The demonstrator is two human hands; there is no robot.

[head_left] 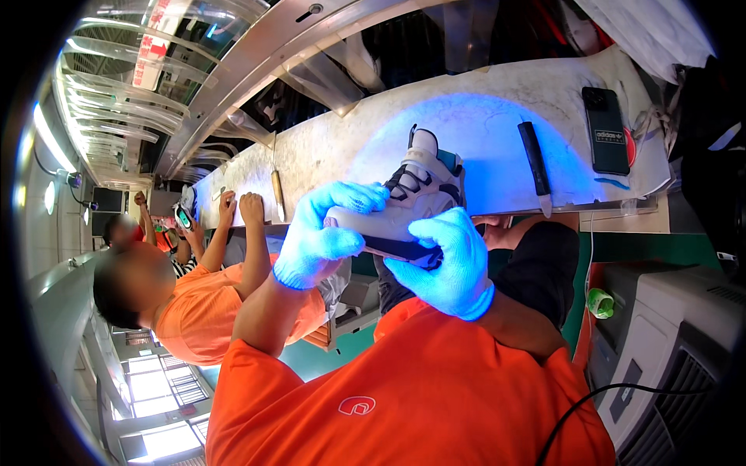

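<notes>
A grey and white sneaker (pixel 420 183) with dark laces is tilted above the near edge of the bench, in blue-violet light. Its pale sole edge (pixel 373 226) faces me. My left hand (pixel 322 233), in a white knitted glove lit blue, is closed around the toe end, thumb below and fingers over the upper. My right hand (pixel 451 264), gloved alike, grips the near side of the shoe toward the heel. Some of its fingertips are hidden behind the sole.
On the pale bench (pixel 311 144) lie a black-handled knife (pixel 534 163), a dark phone (pixel 606 132) and a wooden-handled tool (pixel 277 193). A co-worker in an orange shirt (pixel 202 318) sits at my left. A grey machine (pixel 660 326) stands at my right.
</notes>
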